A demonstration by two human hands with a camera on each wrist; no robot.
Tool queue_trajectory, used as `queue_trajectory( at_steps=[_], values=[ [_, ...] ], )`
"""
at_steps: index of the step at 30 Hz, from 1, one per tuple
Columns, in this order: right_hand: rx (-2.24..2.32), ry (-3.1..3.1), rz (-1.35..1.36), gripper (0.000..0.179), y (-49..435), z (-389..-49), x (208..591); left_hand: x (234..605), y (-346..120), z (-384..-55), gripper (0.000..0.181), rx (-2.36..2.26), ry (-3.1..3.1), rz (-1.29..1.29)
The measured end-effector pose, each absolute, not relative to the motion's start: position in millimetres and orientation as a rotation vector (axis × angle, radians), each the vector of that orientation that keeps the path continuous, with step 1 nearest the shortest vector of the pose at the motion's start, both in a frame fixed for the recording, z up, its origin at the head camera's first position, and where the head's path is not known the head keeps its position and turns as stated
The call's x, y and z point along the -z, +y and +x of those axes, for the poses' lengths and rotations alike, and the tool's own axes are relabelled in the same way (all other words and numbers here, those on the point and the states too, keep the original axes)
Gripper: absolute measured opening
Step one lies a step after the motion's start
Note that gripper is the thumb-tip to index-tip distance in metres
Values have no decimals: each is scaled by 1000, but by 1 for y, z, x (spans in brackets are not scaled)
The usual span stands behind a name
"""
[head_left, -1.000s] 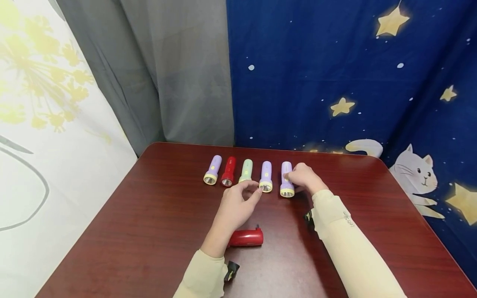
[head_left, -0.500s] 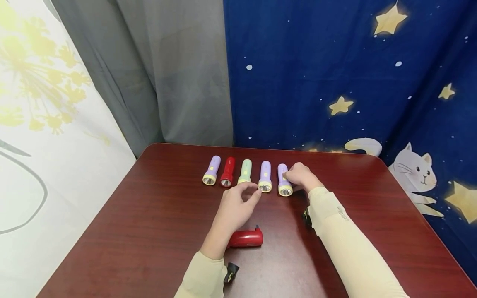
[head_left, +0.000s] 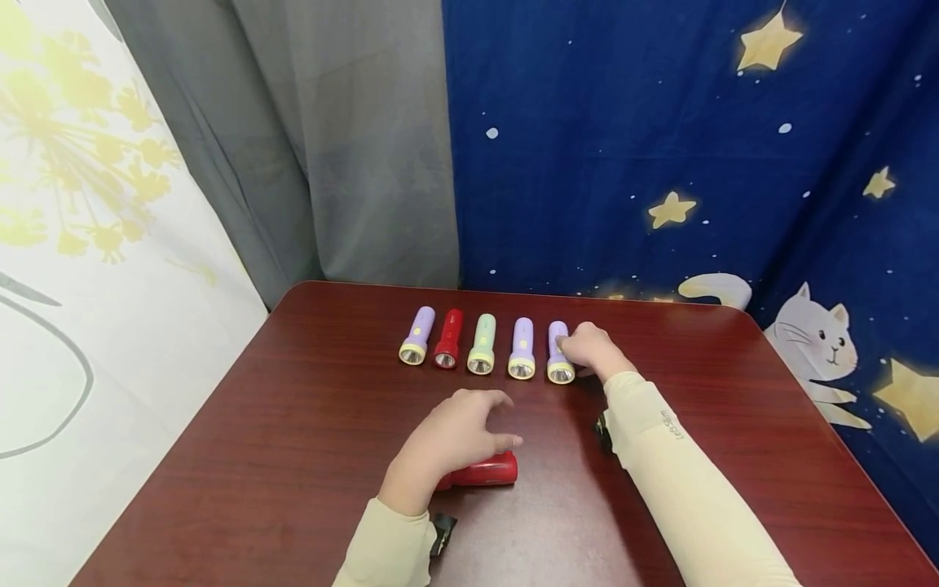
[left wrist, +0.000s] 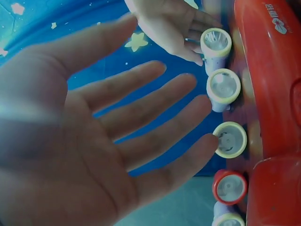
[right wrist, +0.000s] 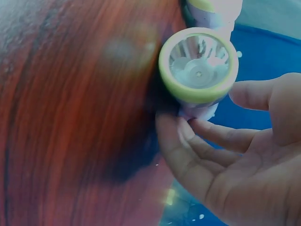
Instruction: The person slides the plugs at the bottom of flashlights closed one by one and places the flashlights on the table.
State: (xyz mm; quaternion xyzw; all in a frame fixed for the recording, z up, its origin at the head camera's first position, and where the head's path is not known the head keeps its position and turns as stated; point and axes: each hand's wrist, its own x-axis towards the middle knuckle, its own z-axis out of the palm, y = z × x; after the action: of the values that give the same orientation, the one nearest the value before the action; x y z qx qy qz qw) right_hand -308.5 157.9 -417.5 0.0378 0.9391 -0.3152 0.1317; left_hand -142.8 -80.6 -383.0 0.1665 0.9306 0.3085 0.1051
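My right hand (head_left: 592,349) is at the rightmost purple flashlight (head_left: 558,346), thumb on its barrel and fingers at its side. In the right wrist view this flashlight's yellow-rimmed lens (right wrist: 198,66) faces the camera, with thumb and fingertips around the barrel. My left hand (head_left: 456,432) hovers over a long, rounded, glossy red object (head_left: 486,471) lying crosswise, partly hidden by the hand. In the left wrist view the fingers are spread with nothing in them, and the red object (left wrist: 277,84) bears a white logo.
To the left of the held flashlight lie another purple flashlight (head_left: 522,349), a pale green one (head_left: 482,344), a red one (head_left: 448,338) and a further purple one (head_left: 417,335), lenses toward me. The table (head_left: 293,440) backs onto grey and blue curtains (head_left: 587,163).
My left hand has drawn back from the row toward the red object, uncovering the green flashlight's lens. My right hand has shifted the rightmost purple flashlight slightly left, closer to its neighbour.
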Motion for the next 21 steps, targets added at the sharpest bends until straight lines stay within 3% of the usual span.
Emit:
queue_trajectory(
  at_steps=[6, 21],
  values=[
    [673, 2932, -26, 50, 152, -299, 408, 384, -80, -136, 53, -677, 2736, 560],
    [772, 2996, -170, 56, 109, -241, 369, 401, -81, -135, 28, -516, 2742, 556]
  ],
)
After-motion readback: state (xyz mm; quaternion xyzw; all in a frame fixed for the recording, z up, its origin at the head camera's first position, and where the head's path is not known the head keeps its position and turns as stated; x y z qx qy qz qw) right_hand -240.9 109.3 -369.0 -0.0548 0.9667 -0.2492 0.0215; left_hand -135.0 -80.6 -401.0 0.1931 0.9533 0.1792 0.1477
